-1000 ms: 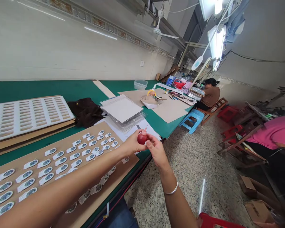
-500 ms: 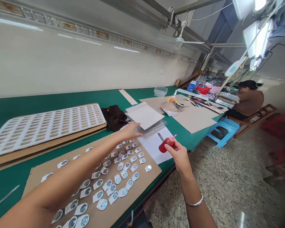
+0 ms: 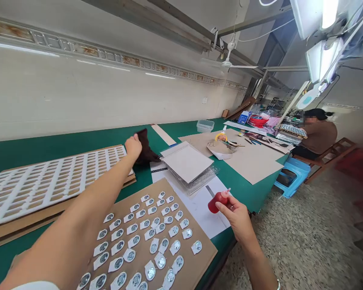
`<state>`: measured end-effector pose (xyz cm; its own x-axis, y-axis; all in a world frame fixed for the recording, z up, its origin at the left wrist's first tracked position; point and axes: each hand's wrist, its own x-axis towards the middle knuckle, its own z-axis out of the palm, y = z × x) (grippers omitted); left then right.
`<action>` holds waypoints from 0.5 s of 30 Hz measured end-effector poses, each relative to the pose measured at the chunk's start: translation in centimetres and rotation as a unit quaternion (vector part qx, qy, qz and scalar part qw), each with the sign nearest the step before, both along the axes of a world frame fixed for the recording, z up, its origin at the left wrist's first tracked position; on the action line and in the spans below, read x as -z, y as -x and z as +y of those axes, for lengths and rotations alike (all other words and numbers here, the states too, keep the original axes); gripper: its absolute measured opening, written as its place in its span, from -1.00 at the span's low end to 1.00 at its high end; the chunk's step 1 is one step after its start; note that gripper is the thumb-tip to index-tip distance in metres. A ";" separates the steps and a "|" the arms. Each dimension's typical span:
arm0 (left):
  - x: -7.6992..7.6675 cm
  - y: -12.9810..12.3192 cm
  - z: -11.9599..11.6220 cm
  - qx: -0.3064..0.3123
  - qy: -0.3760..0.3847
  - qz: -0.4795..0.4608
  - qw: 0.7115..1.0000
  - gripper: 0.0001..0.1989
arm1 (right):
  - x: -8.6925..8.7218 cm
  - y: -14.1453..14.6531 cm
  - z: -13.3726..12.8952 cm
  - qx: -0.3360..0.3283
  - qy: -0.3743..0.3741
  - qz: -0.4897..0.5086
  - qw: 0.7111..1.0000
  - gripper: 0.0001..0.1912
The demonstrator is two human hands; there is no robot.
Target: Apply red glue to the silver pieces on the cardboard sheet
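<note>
My left hand (image 3: 133,147) reaches far across the table, its fingers closed on a dark brown cloth (image 3: 146,150) that is partly lifted. In my right hand (image 3: 239,220) a small red squeeze bottle (image 3: 215,203) with a pale nozzle is held tilted, above a white paper sheet (image 3: 196,203). Between my arms lies a brown cardboard sheet (image 3: 199,266) bearing many round, shiny pieces on white paper tabs (image 3: 160,261). My left forearm hides part of this board.
A white slotted tray (image 3: 63,177) rests on cardboard at left. Beyond the paper are stacked clear and white sheets (image 3: 189,161), a bowl of tools (image 3: 220,150) and a clear plastic box (image 3: 205,125). A person (image 3: 319,131) sits at far right near a blue stool (image 3: 293,175).
My left hand has moved left from beside the clear sheets and taken hold of the dark cloth, raising part of it. The right hand still holds the bottle. The view has shifted somewhat.
</note>
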<state>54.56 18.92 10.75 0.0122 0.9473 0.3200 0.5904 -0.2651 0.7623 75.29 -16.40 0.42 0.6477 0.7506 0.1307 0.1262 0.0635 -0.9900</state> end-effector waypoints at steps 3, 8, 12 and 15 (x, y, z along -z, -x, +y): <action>-4.1 -0.3 1.6 -0.032 -0.013 -0.138 0.990 -0.41 | -0.1 -0.2 -0.9 0.031 0.002 0.023 0.999 -0.50; -12.8 -1.8 -0.1 0.053 -0.067 -0.292 0.953 -0.18 | -0.8 0.3 -3.2 0.090 -0.030 0.060 0.994 -0.51; -19.1 -3.1 -7.1 0.195 -0.056 -0.493 0.846 -0.24 | -2.6 1.7 -6.0 0.103 -0.067 0.068 0.990 -0.54; -21.4 -5.2 -15.2 0.280 0.013 -0.549 0.788 -0.36 | -4.0 2.8 -9.1 0.110 -0.105 0.073 0.986 -0.56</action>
<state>59.81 3.73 32.16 0.1610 0.8980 0.4096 -0.6316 -0.2252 0.7419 72.47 -25.55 4.39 0.8156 0.5554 0.1622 0.0176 0.2564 -0.9664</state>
